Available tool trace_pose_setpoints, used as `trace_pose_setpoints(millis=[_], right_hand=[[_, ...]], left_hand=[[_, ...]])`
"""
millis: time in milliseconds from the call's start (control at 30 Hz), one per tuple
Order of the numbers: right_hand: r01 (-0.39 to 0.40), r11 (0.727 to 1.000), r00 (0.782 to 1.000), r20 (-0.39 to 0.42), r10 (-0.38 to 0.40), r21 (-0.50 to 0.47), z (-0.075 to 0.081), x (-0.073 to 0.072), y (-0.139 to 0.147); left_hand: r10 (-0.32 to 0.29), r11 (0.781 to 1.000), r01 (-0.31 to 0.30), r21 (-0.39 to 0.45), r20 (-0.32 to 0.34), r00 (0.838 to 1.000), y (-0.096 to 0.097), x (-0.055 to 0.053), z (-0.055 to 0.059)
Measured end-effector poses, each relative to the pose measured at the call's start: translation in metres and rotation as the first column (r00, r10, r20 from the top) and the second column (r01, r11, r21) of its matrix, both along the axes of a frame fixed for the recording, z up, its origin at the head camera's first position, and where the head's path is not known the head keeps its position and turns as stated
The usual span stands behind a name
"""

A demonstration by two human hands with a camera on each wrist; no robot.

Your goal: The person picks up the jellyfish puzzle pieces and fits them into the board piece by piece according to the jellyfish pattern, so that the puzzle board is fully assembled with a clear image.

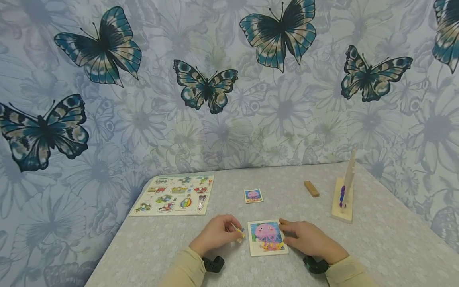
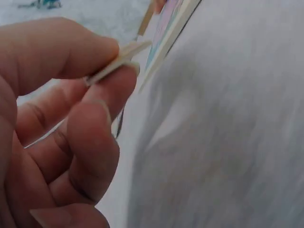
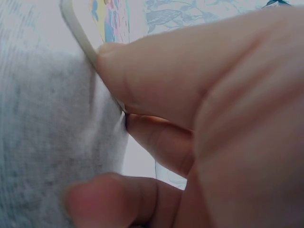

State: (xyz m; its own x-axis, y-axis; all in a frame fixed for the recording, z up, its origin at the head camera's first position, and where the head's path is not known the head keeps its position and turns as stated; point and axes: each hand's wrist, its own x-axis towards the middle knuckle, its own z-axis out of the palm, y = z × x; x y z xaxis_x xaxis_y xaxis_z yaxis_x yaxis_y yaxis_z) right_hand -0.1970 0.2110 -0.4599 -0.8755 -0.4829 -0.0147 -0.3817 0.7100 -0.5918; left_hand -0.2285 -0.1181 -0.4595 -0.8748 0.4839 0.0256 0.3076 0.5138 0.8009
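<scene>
A small square jigsaw puzzle with a pink jellyfish picture lies flat in its pale wooden frame on the table. Its lower left corner shows bare pale wood. Left of it, my left hand pinches a small puzzle piece between thumb and fingertips, above the table and apart from the frame. The piece is seen edge-on in the left wrist view, so its picture is mostly hidden. My right hand holds the frame's right edge, with the thumb on the rim and a finger by the upper corner.
Beyond the puzzle lies a small jellyfish picture card. A large board of vehicle pictures is at the back left. At the right are a wooden block and an upright wooden stand with purple beads. A butterfly-patterned wall rises behind.
</scene>
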Motion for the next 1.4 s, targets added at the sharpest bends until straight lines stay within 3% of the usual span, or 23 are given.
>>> trace_pose_setpoints(millis=[133, 400, 600, 1033, 1233, 1400], right_hand=[[0.009, 1.000, 1.000, 0.009, -0.009, 0.012, 0.000, 0.000, 0.000], [0.009, 1.000, 1.000, 0.017, -0.009, 0.010, -0.001, 0.000, -0.001], [-0.006, 1.000, 1.000, 0.008, 0.006, 0.004, 0.001, 0.000, -0.001], [-0.021, 1.000, 1.000, -0.019, 0.021, 0.002, 0.002, 0.000, 0.000], [-0.015, 1.000, 1.000, -0.015, 0.015, 0.011, 0.002, 0.000, 0.000], [-0.013, 1.000, 1.000, -0.017, 0.014, 0.015, 0.002, 0.000, 0.000]], left_hand=[[-0.001, 0.998, 0.001, 0.057, 0.003, 1.000, 0.018, 0.011, 0.001], [0.106, 0.990, -0.104, 0.096, -0.020, 0.994, 0.039, 0.024, -0.001], [0.060, 0.996, -0.061, 0.070, 0.016, 0.998, 0.042, 0.025, -0.007], [0.032, 0.999, -0.032, -0.010, -0.048, 0.998, 0.046, 0.027, -0.008], [0.029, 0.993, -0.041, -0.108, -0.111, 0.993, 0.049, 0.027, -0.010], [-0.029, 0.962, -0.037, -0.270, -0.238, 0.971, 0.050, 0.027, -0.010]])
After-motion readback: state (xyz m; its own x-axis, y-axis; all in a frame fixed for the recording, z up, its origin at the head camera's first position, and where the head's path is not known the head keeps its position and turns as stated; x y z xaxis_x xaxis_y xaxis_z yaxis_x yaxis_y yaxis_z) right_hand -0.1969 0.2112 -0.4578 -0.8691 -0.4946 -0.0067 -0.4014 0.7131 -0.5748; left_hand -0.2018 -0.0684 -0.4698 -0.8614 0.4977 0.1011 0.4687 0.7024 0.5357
